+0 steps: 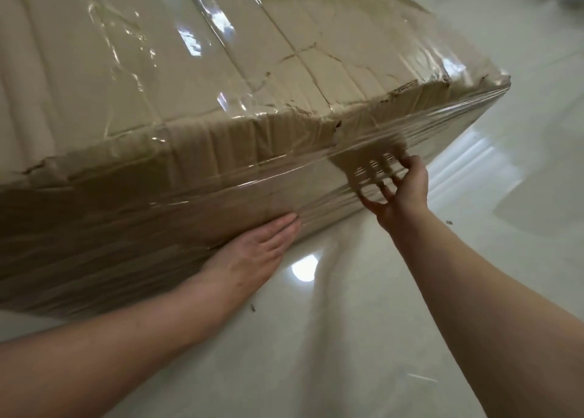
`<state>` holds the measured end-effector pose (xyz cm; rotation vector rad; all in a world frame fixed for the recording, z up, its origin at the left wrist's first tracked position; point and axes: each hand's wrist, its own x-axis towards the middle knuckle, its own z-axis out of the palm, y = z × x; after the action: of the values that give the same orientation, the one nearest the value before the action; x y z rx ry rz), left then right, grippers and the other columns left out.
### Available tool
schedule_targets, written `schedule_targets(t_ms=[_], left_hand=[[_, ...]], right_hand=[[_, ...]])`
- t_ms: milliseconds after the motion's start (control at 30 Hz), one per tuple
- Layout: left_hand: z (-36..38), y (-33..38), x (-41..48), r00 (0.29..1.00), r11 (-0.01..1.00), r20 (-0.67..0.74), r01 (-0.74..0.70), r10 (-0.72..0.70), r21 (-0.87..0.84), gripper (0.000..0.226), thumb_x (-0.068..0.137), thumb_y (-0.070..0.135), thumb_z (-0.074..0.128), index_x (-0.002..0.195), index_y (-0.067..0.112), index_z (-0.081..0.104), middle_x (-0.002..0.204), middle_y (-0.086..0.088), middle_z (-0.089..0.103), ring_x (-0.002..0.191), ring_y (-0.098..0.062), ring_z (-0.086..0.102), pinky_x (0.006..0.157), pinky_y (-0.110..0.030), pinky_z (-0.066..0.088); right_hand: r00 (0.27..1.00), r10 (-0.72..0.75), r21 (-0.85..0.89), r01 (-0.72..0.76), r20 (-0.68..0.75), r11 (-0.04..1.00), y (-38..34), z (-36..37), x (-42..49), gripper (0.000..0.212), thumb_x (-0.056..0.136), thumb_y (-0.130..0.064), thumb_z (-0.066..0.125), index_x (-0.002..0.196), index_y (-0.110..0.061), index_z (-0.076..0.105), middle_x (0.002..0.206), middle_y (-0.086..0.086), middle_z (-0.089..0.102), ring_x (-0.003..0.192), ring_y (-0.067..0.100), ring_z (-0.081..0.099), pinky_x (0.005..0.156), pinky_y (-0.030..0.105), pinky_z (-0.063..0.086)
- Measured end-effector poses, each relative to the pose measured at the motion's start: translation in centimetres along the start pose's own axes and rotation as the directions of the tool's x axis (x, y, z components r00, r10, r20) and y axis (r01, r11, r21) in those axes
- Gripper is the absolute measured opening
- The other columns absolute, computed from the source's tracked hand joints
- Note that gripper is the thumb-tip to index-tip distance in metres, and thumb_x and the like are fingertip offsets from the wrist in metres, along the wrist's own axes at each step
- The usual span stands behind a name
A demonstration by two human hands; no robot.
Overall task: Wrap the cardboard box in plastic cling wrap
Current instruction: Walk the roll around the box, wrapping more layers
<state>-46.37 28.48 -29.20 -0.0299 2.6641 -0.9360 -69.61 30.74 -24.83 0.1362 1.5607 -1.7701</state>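
Plastic cling wrap (284, 177) is under both palms, and neither hand is gripping anything. The left hand (252, 253) lies flat on the near side of the box (189, 70), low down by the bottom edge, with its fingers straight and together, pressing the film onto the cardboard. The right hand (401, 193) is further toward the right corner on the same side. Its fingers (384, 191) are spread and straight and touch the film. They are blurred, so it can't be told whether the tips sit on top of the wrap or are tucked under a layer.

The box is big and sits on a glossy pale tile floor (379, 322), filling the upper left of the view. Film covers the top and the near side, with stretched bands running along the side and wrinkles on top. The upper rim (410, 85) is crushed and torn in several spots near the right corner. No roll of wrap is in view. A ceiling light reflects on the tile (305, 267) between the 2 arms, and a few small specks of debris (252, 307) lie close by.

Judgement: the wrapping is mostly done and this step is smoothing the film down.

Risks:
- Spread fingertips pushing hard could poke through or snag the thin stretched film.
- The ragged rim could split a taut band.
- If the loose end isn't pressed flat it may peel back and the layers go slack.
- The floor looks slick, so a sideways push could slide the box.
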Motion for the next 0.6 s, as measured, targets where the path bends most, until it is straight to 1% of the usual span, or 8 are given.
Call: schedule_targets(t_ms=[67,200,267,333,433,500,567,600], left_hand=[[0.1,-0.3,-0.8,0.993,0.998,0.109,-0.033,0.038,-0.046,0.051,0.1,0.006,0.016,0.142,-0.014,-0.005,0.153,-0.024,-0.015,0.137,-0.036,-0.021,0.089,-0.045,-0.031],[0.5,-0.8,-3.9,0.979,0.99,0.163,-0.114,0.126,-0.08,0.051,0.1,0.008,0.018,0.145,-0.009,0.002,0.151,-0.024,-0.021,0.108,-0.041,-0.045,0.083,-0.046,-0.036],[0.5,-0.9,-5.6,0.966,0.988,0.213,-0.133,0.148,-0.081,0.053,0.098,0.008,0.022,0.145,-0.006,0.002,0.151,-0.024,-0.023,0.103,-0.04,-0.046,0.081,-0.048,-0.036],[0.9,-0.7,-7.3,0.954,0.985,0.246,-0.156,0.17,-0.076,0.055,0.098,0.007,0.024,0.146,-0.006,0.0,0.15,-0.024,-0.025,0.102,-0.04,-0.047,0.08,-0.049,-0.035],[2.1,-0.4,-9.6,0.955,0.983,0.236,-0.168,0.18,-0.072,0.054,0.099,0.007,0.022,0.146,-0.007,-0.001,0.146,-0.025,-0.029,0.103,-0.044,-0.046,0.081,-0.049,-0.035],[2.7,-0.2,-11.0,0.964,0.984,0.202,-0.161,0.173,-0.077,0.053,0.099,0.006,0.022,0.145,-0.008,-0.002,0.146,-0.023,-0.03,0.103,-0.043,-0.047,0.082,-0.047,-0.035],[4.0,-0.2,-12.6,0.984,0.989,0.127,-0.118,0.129,-0.091,0.052,0.098,0.005,0.026,0.143,-0.014,0.007,0.146,-0.022,-0.024,0.116,-0.038,-0.04,0.089,-0.044,-0.035],[4.3,-0.2,-13.4,0.995,0.994,0.051,-0.087,0.091,-0.072,0.052,0.095,0.005,0.033,0.14,-0.017,0.021,0.149,-0.023,-0.011,0.128,-0.038,-0.027,0.097,-0.044,-0.033]], right_hand=[[1.0,-0.023,-0.009,0.023,-0.002,1.0,1.5,0.3,-0.9,0.017,0.085,-0.033,0.047,0.095,-0.024,0.058,0.09,-0.007,0.058,0.091,0.013,0.056,0.088,0.049,0.048],[0.999,-0.035,-0.013,0.035,0.024,0.999,4.5,1.5,-3.0,0.023,0.082,-0.033,0.046,0.101,-0.024,0.057,0.094,-0.005,0.058,0.08,0.013,0.057,0.083,0.05,0.05],[0.999,-0.042,-0.004,0.042,0.012,0.999,5.8,2.2,-4.1,0.022,0.083,-0.033,0.045,0.1,-0.025,0.056,0.095,-0.006,0.057,0.081,0.012,0.056,0.085,0.049,0.05],[0.999,-0.047,-0.015,0.048,0.009,0.999,7.0,2.8,-5.4,0.023,0.083,-0.034,0.044,0.101,-0.026,0.057,0.098,-0.006,0.056,0.089,0.012,0.056,0.087,0.047,0.049],[0.999,-0.053,-0.043,0.053,0.009,0.998,8.7,3.6,-7.3,0.024,0.082,-0.034,0.044,0.1,-0.027,0.058,0.106,-0.005,0.057,0.103,0.015,0.055,0.086,0.046,0.05],[0.998,-0.058,-0.054,0.059,0.019,0.997,9.5,4.1,-8.8,0.025,0.083,-0.033,0.043,0.102,-0.026,0.058,0.107,-0.006,0.057,0.106,0.015,0.054,0.086,0.046,0.051],[0.998,-0.059,-0.057,0.061,0.027,0.997,10.4,4.6,-10.2,0.03,0.085,-0.03,0.043,0.11,-0.023,0.058,0.102,-0.008,0.057,0.101,0.012,0.054,0.086,0.046,0.052],[0.998,-0.057,-0.058,0.059,0.032,0.997,11.0,4.8,-11.0,0.033,0.086,-0.029,0.042,0.114,-0.021,0.057,0.1,-0.009,0.057,0.099,0.011,0.055,0.086,0.046,0.052]])
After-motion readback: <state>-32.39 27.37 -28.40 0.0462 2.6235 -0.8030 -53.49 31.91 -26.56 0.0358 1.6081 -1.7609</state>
